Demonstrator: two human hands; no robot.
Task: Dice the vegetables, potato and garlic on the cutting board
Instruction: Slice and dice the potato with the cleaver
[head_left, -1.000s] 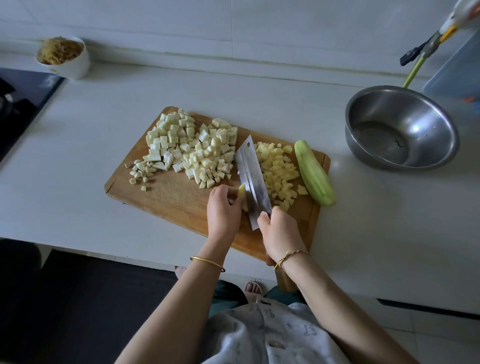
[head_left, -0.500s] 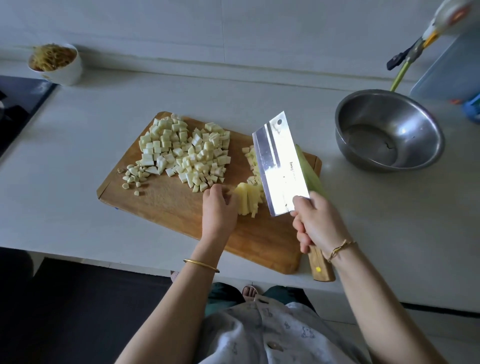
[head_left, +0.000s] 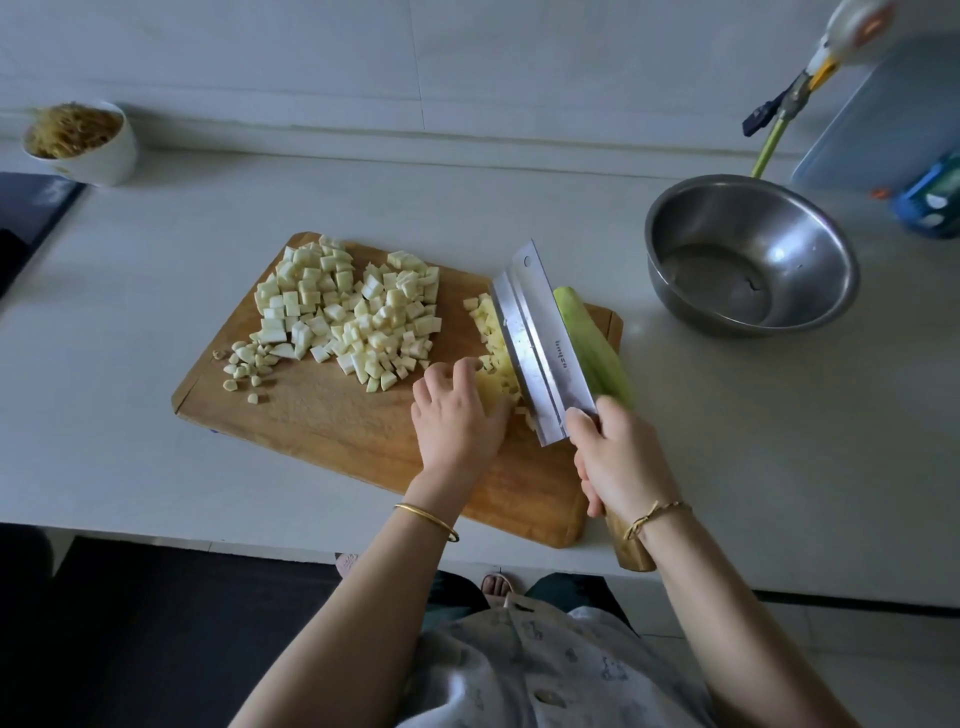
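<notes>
on the board (head_left: 337, 421) the left hand (head_left: 457, 415) holds the potato (head_left: 492, 385) under curled fingers, slightly spread. the right hand (head_left: 618, 462) grips the knife (head_left: 540, 343) by its handle, blade slanted against the potato. white cubes (head_left: 353, 312) and garlic (head_left: 244, 361) lie further left, a green vegetable (head_left: 592, 343) at the right. the steel bowl (head_left: 748, 260) has a dark patch inside; the white cup (head_left: 98, 156) holds yellow shreds.

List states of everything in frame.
cleaver, gripped by right hand, tilted, edge at the potato
left hand, curled over potato
potato, partly diced
pale cubes, diced, heaped
garlic, chopped
gourd, whole, on board
steel bowl, upright, no food inside
white bowl, full of shreds
</notes>
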